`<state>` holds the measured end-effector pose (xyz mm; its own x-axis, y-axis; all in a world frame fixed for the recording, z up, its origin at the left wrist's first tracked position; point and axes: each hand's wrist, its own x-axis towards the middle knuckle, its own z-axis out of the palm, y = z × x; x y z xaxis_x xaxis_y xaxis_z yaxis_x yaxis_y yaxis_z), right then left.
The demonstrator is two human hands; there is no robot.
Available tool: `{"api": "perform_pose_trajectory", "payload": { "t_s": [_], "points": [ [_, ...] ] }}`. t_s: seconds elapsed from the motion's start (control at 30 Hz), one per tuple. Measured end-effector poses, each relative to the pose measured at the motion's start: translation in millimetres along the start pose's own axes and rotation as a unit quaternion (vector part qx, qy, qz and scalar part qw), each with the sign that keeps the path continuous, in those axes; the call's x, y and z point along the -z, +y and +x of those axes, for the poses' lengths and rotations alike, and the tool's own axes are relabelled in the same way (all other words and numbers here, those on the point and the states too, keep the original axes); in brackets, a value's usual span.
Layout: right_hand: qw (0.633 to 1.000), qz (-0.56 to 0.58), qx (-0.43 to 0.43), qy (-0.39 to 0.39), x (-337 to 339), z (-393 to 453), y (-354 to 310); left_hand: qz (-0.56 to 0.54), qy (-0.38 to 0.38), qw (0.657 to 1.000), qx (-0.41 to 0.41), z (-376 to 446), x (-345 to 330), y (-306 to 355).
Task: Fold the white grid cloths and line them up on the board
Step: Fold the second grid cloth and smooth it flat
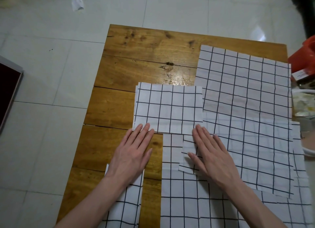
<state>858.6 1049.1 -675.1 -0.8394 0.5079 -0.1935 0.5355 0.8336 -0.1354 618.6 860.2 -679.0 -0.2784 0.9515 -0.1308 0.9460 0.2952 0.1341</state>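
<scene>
1. Head view, my hands: my left hand [132,152] lies flat with the fingers straight and together, the fingertips on the near-left corner of the folded cloth [168,108] and the palm on bare wood. My right hand [210,151] is flat as well, fingers spread, pressing on a small cloth piece [188,152] with its fingertips reaching the folded cloth's near-right corner. Neither hand grips anything.

2. Head view, the folded cloth: it sits near the middle of the wooden board [129,60], a rectangle whose long axis runs left to right. Its far edge shows two layers slightly out of line. Its right edge meets, and I think just overlaps, the large open cloth [247,108].

3. Head view, the other cloths: the large open cloth covers the board's right side and runs past the right edge, turned slightly askew. More grid cloth [179,193] lies under it near me. A narrow folded strip [127,207] lies beneath my left wrist, long axis pointing away from me.

4. Head view, room: bare wood is open to the left of and beyond the folded cloth, up to the board's far and left edges. The tiled floor [51,108] surrounds the board; clutter crowds the right side.
</scene>
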Motion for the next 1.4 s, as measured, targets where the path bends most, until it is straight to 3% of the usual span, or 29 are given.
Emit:
{"api": "perform_pose_trajectory", "payload": {
  "t_s": [0.33, 0.53, 0.67, 0.73, 0.87, 0.93, 1.13, 1.4],
  "points": [
    [0.999, -0.009, -0.009, 0.034, -1.2, -1.3, -2.0, -0.005, 0.005, 1.0, 0.016, -0.6, 0.6, 0.0],
    [0.995, -0.029, 0.048, 0.08, 4.9, -2.0, -5.2, -0.002, 0.007, 0.995, 0.095, 13.0, 8.5, 17.2],
    [0.994, 0.023, 0.065, 0.085, 3.0, -2.2, -18.7, -0.008, 0.015, 0.992, 0.126, 27.7, 11.3, 23.9],
    [0.994, 0.041, 0.045, 0.09, 4.7, -0.1, -32.0, -0.015, 0.029, 0.994, 0.106, 31.9, 12.8, 28.6],
    [0.993, 0.073, -0.015, 0.086, 11.5, 7.3, -63.9, 0.007, 0.036, 0.997, -0.066, 22.7, 8.1, 49.4],
    [0.994, 0.083, -0.011, 0.073, 12.5, 11.2, -69.5, 0.014, 0.021, 0.994, -0.105, 15.0, 3.5, 55.3],
    [0.991, 0.046, 0.048, 0.114, 18.4, 19.9, -31.0, 0.04, -0.008, 0.994, -0.102, 7.5, 1.8, 44.6],
    [0.995, -0.03, 0.051, 0.084, 5.0, 13.6, -17.9, 0.046, -0.009, 0.998, -0.052, -0.9, 9.0, 11.6]
  ]
}}
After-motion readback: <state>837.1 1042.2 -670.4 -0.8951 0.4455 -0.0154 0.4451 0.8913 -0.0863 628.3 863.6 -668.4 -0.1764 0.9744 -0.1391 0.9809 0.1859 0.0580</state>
